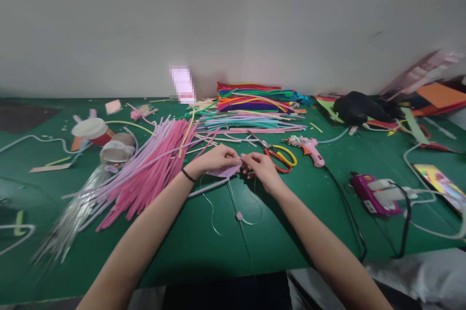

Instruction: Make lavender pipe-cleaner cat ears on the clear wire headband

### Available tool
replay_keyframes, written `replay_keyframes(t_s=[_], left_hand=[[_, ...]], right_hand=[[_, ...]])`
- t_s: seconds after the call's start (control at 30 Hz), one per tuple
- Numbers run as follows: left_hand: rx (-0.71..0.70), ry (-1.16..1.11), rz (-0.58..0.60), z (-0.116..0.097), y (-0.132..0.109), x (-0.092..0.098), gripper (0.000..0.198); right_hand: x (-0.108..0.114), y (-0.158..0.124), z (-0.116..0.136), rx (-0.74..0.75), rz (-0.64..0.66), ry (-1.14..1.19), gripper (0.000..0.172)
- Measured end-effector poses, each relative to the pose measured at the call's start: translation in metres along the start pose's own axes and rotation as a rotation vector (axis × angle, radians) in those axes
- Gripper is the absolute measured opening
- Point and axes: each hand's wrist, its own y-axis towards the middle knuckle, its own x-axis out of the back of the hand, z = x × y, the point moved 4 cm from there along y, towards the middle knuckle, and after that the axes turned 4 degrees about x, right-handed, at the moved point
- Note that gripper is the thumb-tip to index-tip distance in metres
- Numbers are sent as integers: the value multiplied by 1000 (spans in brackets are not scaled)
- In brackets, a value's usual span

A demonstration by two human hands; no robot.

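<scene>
Over the middle of the table, my left hand (219, 158) pinches a flat lilac piece (226, 172), its thumb lying across the top. My right hand (261, 168) meets it at the piece's right edge, thumb and fingertips pressed together there; the exact pinch point is small and partly hidden. A lilac pipe cleaner (209, 187) extends leftward from beneath the piece. Below hangs a thin thread with a small pale pink blob (239, 216) on it. Just beyond my right hand lie scissors (279, 157) with red and yellow handles.
Pink and lilac pipe cleaners (153, 169) spread at left, beside a paper cup (92, 130) and a roll of tape (117, 151). Colourful pipe cleaners (255, 104) are stacked behind. A pink glue gun (309, 149), a purple power strip (376, 196) and cables occupy the right.
</scene>
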Motion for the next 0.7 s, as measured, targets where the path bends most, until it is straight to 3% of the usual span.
replay_keyframes(t_s=[0.2,0.37,0.43,0.5,0.57,0.63,0.7], left_hand=[[68,-63,-19,-5,-4,3,38],[114,-288,214,-11,-12,-1,36],[139,-300,226,-10,-15,6,34],[154,-288,101,-6,-20,25,33],[160,-323,-131,0,-30,53,32],[173,-410,-356,9,-44,82,31],[211,-508,-486,19,-57,103,30]], right_hand=[[2,-1,7,169,-40,-126,37],[5,-4,18,318,-87,-198,33],[6,-3,19,310,-64,-132,34],[11,1,21,300,-54,-18,37],[22,4,27,310,-88,74,40],[40,5,35,370,-173,70,40],[58,0,48,521,-347,-54,37]])
